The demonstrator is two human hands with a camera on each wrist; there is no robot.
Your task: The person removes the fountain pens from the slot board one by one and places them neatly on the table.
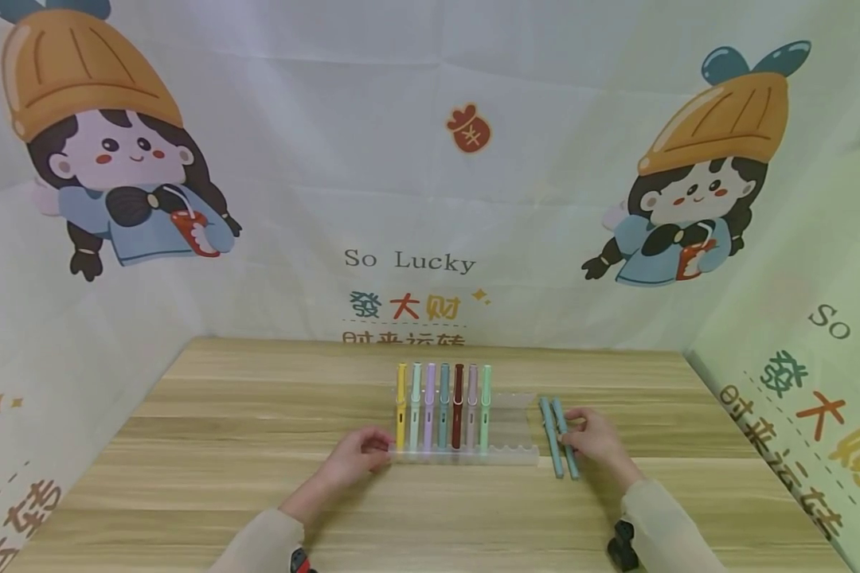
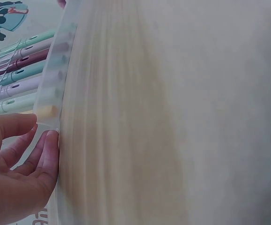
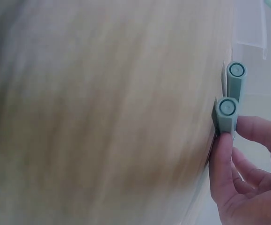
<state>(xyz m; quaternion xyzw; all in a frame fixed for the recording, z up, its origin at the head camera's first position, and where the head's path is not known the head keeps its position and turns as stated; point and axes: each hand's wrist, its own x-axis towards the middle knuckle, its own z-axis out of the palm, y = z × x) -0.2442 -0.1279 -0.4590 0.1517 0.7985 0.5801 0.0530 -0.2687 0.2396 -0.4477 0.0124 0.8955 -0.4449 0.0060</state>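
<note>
A clear pen rack (image 1: 512,456) on the table holds several capped pens side by side: yellow (image 1: 401,414), pale mint, lilac, teal, dark red (image 1: 458,414), mauve and green (image 1: 485,414). My left hand (image 1: 364,458) is at the rack's left end; in the left wrist view its thumb and fingertips pinch the corner beside the yellow pen's end. Right of the rack lie two blue-green pens, nearly parallel. My right hand (image 1: 596,438) pinches the outer pen (image 3: 227,115) between thumb and fingers. Beside it, the inner pen (image 3: 237,77) lies closer to the rack.
The rack's right part shows bare notches. All stands on a wood-grain table (image 1: 258,398). A printed cloth (image 1: 294,159) hangs behind the table and along both sides.
</note>
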